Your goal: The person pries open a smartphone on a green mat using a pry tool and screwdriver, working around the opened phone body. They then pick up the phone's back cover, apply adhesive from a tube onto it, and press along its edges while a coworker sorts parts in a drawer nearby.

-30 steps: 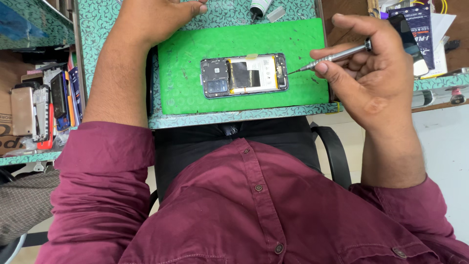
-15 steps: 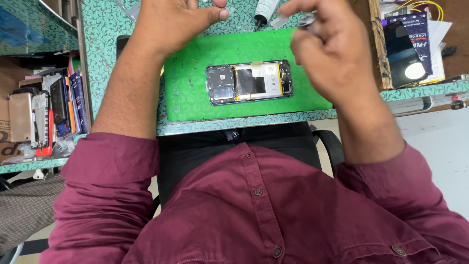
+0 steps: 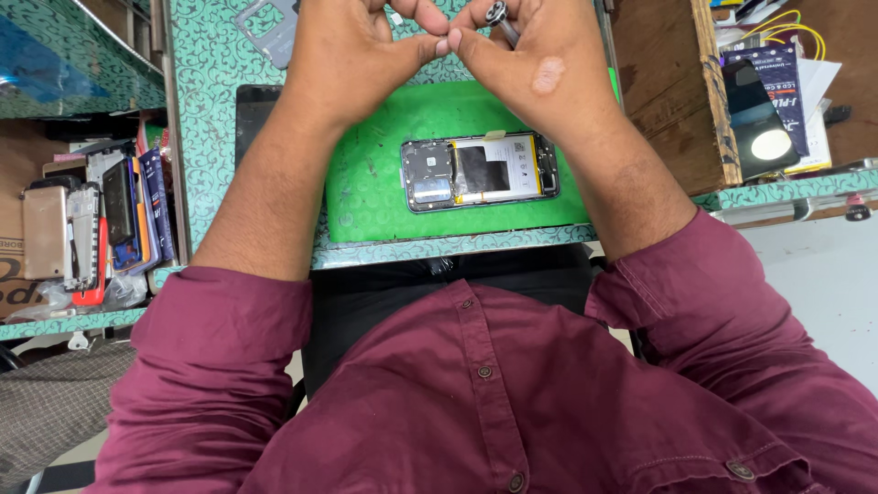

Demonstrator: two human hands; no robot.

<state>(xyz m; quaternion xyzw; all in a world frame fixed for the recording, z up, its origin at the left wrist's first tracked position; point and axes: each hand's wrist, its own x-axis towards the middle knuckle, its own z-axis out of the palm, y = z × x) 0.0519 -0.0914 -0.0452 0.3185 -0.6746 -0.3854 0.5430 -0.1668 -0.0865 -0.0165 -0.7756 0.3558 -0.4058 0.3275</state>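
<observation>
Your left hand (image 3: 352, 55) and right hand (image 3: 535, 64) meet fingertip to fingertip at the top centre of the frame, wrists angled inward. The right hand grips the screwdriver (image 3: 499, 16); whether the left holds anything cannot be determined. The opened phone (image 3: 480, 172) lies below them on the green mat (image 3: 366, 183), untouched.

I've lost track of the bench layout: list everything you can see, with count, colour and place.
Opened phone: one, silver-framed, back off, on the mat.
Mat: one, green, bench centre.
Bench: one, teal patterned.
Screwdriver: one, metal, in the right hand.
Back cover: one, grey, far left of the bench.
Stacked phones: several, mixed colours, left shelf.
Left hand: above the mat, fingertips meeting the right's.
Right hand: holds the screwdriver.
</observation>
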